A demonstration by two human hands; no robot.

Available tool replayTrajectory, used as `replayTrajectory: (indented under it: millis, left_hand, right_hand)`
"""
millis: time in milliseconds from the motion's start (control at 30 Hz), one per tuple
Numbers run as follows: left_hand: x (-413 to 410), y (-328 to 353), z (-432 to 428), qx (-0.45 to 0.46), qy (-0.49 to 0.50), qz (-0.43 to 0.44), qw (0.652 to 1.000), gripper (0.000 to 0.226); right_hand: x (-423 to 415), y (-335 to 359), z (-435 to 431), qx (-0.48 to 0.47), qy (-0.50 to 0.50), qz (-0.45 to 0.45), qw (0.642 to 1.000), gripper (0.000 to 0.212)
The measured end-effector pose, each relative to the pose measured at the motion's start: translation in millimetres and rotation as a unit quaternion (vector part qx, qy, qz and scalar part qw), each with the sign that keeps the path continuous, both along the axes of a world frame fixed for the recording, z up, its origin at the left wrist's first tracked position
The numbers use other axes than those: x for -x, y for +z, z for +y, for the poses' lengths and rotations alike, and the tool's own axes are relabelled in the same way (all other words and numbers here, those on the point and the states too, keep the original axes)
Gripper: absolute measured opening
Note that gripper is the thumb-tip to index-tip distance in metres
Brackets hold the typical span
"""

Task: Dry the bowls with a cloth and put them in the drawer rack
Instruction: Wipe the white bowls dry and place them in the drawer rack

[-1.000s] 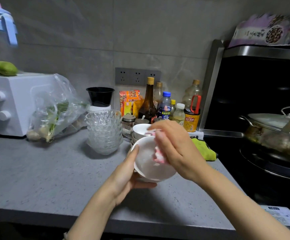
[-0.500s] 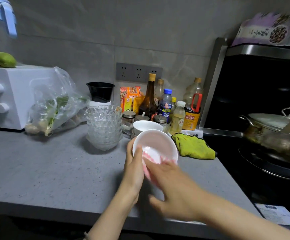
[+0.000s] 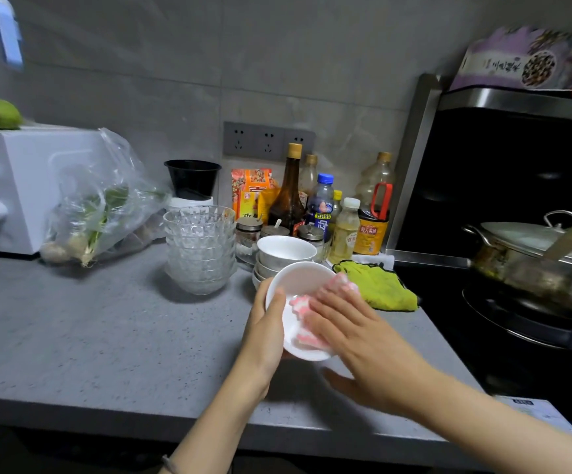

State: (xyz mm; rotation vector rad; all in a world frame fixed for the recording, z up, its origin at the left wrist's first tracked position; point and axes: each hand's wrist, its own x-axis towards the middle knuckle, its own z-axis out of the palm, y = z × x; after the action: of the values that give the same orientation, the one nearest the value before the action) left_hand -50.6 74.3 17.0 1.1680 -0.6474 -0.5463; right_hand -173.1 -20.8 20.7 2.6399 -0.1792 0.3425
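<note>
My left hand (image 3: 264,333) grips a white bowl (image 3: 296,280) by its left rim, tilted toward me above the grey counter. My right hand (image 3: 356,340) presses a pink and white cloth (image 3: 303,306) into the bowl, fingers straight over the cloth and thumb under the bowl's lower edge. Behind the bowl stands a stack of white bowls (image 3: 284,251). A stack of clear glass bowls (image 3: 199,248) stands to its left. No drawer rack is in view.
A yellow-green cloth (image 3: 380,285) lies right of the bowls. Sauce bottles and jars (image 3: 329,206) line the wall. A bag of vegetables (image 3: 100,206) leans on a white oven (image 3: 14,186) at the left. A lidded pot (image 3: 534,254) sits on the black stove.
My right hand has slid with the cloth from the bowl's lower rim up across its inside. The left hand still holds the bowl, which stayed tilted toward me.
</note>
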Motion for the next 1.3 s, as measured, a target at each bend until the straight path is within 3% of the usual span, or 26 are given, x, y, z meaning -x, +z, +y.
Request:
replayTrajectory:
  millis: [67, 200, 367, 467, 567, 633, 733, 800, 867, 967, 1033, 1133, 1200, 1233, 1300]
  left_hand:
    - [3, -1, -4, 0.005, 0.027, -0.004, 1.000, 0.023]
    - [1, 0, -1, 0.008, 0.028, -0.009, 1.000, 0.025]
    - [-9, 4, 10, -0.060, -0.072, -0.047, 0.994, 0.026]
    - [-12, 10, 11, -0.058, -0.112, -0.036, 0.991, 0.022]
    - [-3, 6, 5, -0.006, -0.098, 0.022, 0.995, 0.027]
    - [9, 1, -1, 0.037, -0.040, 0.037, 0.998, 0.036]
    - [12, -2, -2, 0.066, 0.018, 0.023, 0.997, 0.019]
    - [1, 0, 4, 0.045, -0.009, -0.012, 0.999, 0.024]
    - [-12, 5, 10, 0.023, -0.050, -0.046, 0.997, 0.026]
    - [-21, 12, 14, -0.002, -0.087, -0.054, 0.995, 0.022]
    - [-15, 13, 12, 0.012, -0.084, -0.025, 0.996, 0.024]
    - [0, 5, 4, 0.059, -0.025, -0.011, 0.998, 0.034]
    - [5, 1, 1, 0.085, 0.024, -0.012, 0.996, 0.038]
    - [4, 0, 1, 0.092, 0.032, -0.011, 0.995, 0.039]
    - [-6, 0, 4, 0.082, 0.026, -0.003, 0.996, 0.038]
  right_hand:
    - [-3, -13, 20, -0.054, -0.014, -0.019, 0.998, 0.085]
    - [-1, -10, 32, -0.197, 0.009, -0.022, 0.980, 0.071]
    - [12, 13, -14, 0.002, 0.129, 0.011, 0.992, 0.032]
    - [11, 14, -13, 0.047, 0.134, -0.007, 0.990, 0.044]
    - [-2, 5, 10, -0.050, 0.071, -0.129, 0.988, 0.045]
    - [-12, -3, 27, -0.161, 0.033, -0.224, 0.961, 0.045]
    - [-13, -11, 29, -0.201, 0.054, -0.235, 0.950, 0.035]
    - [-3, -4, 16, -0.169, 0.116, -0.175, 0.963, 0.024]
    - [4, 8, -3, -0.070, 0.150, -0.129, 0.978, 0.025]
    - [1, 11, -13, 0.039, 0.131, -0.107, 0.985, 0.034]
    - [-7, 8, -3, 0.005, 0.100, -0.152, 0.983, 0.034]
    - [-18, 5, 29, -0.187, 0.101, -0.249, 0.945, 0.008]
    - [-23, -1, 38, -0.286, 0.087, -0.263, 0.917, 0.014]
    - [-23, -5, 37, -0.288, 0.086, -0.250, 0.920, 0.020]
    - [-18, -9, 24, -0.181, 0.114, -0.207, 0.955, 0.029]
